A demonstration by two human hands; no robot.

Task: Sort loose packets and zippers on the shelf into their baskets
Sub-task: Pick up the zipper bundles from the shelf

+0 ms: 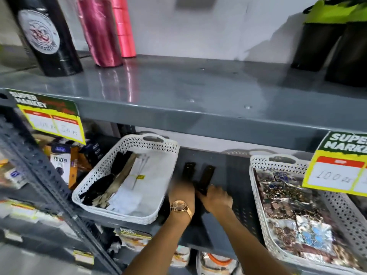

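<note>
Two black zipper strips (198, 176) lie side by side on the grey shelf (234, 175), right of the white perforated basket (127, 179) — their near ends under the hands; that basket holds black, tan and white zippers (123, 175) in rows; further right, a second white basket (278, 197) is heaped with glittering packets (294, 207) — blurred.

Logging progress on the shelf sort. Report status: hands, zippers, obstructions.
Left hand and right hand both on the loose black zippers, between the baskets. Left basket tilted, half-filled. Nothing in the way.
</note>
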